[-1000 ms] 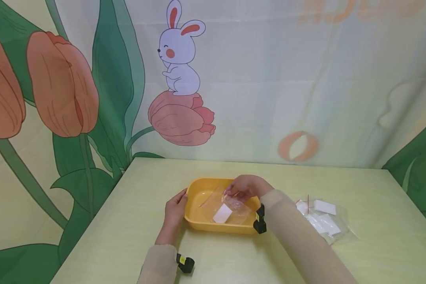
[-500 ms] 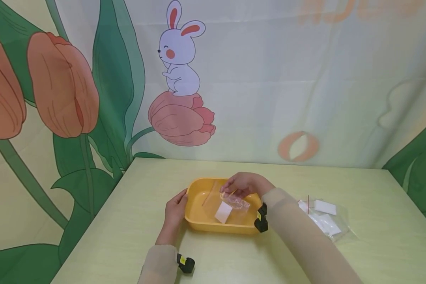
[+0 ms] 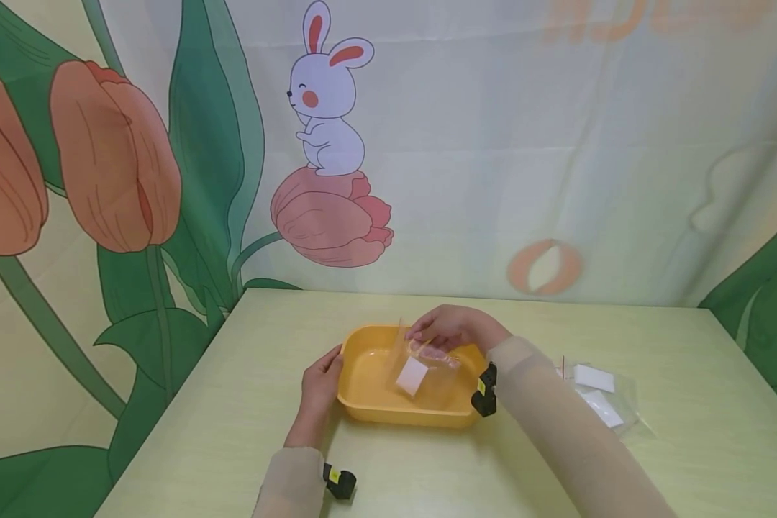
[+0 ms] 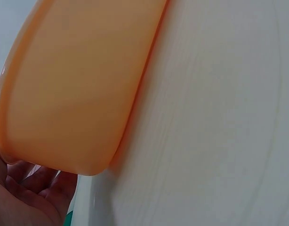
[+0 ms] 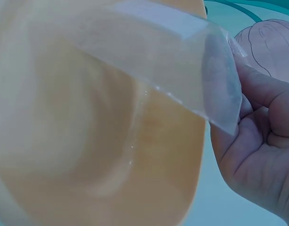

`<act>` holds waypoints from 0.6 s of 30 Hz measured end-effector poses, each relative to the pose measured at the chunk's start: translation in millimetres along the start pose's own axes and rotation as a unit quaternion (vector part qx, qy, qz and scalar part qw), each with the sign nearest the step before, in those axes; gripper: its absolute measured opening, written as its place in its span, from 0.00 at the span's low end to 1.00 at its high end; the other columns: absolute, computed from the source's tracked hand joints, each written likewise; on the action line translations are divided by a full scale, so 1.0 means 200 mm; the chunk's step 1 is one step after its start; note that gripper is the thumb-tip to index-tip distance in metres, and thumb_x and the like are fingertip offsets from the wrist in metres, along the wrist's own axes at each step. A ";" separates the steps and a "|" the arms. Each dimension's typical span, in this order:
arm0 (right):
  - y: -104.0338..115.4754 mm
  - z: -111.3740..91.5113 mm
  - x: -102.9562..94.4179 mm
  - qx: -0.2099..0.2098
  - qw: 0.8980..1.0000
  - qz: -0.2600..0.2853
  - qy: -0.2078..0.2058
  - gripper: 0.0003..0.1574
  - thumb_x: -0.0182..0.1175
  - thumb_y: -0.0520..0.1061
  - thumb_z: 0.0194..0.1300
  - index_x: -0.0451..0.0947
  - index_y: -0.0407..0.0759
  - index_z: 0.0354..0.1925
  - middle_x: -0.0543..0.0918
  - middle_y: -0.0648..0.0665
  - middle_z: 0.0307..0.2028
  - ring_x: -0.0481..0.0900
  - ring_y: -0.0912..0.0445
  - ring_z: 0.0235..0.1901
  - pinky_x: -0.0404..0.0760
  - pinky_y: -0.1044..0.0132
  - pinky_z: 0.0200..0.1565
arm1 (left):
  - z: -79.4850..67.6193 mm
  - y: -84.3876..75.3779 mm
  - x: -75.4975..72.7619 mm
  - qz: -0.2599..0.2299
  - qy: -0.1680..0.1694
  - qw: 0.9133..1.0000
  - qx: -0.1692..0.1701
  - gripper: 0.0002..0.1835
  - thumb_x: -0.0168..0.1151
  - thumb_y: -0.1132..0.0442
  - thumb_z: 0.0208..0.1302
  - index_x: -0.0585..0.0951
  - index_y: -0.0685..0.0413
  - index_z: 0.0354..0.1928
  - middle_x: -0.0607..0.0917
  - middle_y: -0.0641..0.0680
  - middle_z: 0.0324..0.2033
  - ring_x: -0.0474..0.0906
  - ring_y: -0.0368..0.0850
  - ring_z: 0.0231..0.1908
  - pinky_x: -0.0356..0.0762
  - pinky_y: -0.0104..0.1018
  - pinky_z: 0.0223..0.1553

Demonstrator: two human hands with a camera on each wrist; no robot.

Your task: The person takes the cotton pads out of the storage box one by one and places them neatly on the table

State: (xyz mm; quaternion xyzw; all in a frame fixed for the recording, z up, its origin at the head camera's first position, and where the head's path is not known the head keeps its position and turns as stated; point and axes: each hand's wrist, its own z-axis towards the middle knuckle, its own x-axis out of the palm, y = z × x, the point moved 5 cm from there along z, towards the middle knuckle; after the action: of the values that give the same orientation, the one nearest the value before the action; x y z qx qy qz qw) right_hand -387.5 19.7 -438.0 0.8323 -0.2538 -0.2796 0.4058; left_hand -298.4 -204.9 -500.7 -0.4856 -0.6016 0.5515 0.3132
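A yellow plastic basin (image 3: 404, 416) stands on the table, its left end gripped by my left hand (image 3: 319, 388). In the left wrist view the fingers (image 4: 38, 188) curl at the corner of its rim (image 4: 3, 108). Above the basin my right hand (image 3: 452, 329) pinches a clear zip bag (image 3: 435, 354) by its edge. The bag hangs over the inside of the basin and carries a white rectangle (image 3: 412, 375). From the right wrist, the bag (image 5: 168, 70) stretches out from between thumb and fingers, over the basin wall (image 5: 168, 155).
Right of the basin, partly behind the right sleeve (image 3: 557, 410), lie clear bags (image 3: 598, 403) with white rectangles. A cloth backdrop (image 3: 466, 165) with a rabbit and tulips hangs behind the pale table (image 3: 414, 475).
My right hand has risen slightly and drawn a little back to the right, lifting the zip bag from the basin's floor. The left hand keeps its grip.
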 end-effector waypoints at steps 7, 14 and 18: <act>0.01 -0.03 -0.03 -0.008 1.000 0.012 0.004 0.20 0.53 0.38 0.77 0.77 0.33 0.62 0.83 0.52 0.32 0.81 0.62 0.26 0.80 0.77 0.29 | -0.01 0.00 0.00 -0.004 0.004 1.000 0.008 0.22 0.49 0.61 0.80 0.74 0.60 0.70 0.71 0.62 0.73 0.63 0.59 0.77 0.67 0.51 0.77; 0.04 -0.06 -0.04 -0.030 0.999 0.015 0.028 0.22 0.48 0.37 0.80 0.72 0.29 0.65 0.83 0.54 0.31 0.80 0.64 0.26 0.79 0.78 0.28 | -0.01 0.00 0.00 -0.005 -0.003 1.000 0.005 0.22 0.49 0.61 0.80 0.74 0.59 0.70 0.72 0.61 0.73 0.65 0.58 0.76 0.69 0.50 0.76; 0.06 -0.08 -0.04 -0.035 0.999 0.023 0.027 0.22 0.48 0.37 0.80 0.72 0.29 0.65 0.83 0.54 0.31 0.79 0.64 0.26 0.79 0.77 0.28 | 0.00 0.00 0.00 -0.006 0.003 1.000 0.006 0.23 0.49 0.60 0.80 0.73 0.60 0.71 0.71 0.62 0.73 0.62 0.59 0.77 0.66 0.51 0.77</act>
State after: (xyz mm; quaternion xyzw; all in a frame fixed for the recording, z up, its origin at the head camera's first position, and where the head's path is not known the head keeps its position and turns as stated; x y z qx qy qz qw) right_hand -385.5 27.3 -418.4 0.8188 -0.2519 -0.2564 0.4476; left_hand -298.4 -205.9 -501.0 -0.4820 -0.5998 0.5518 0.3216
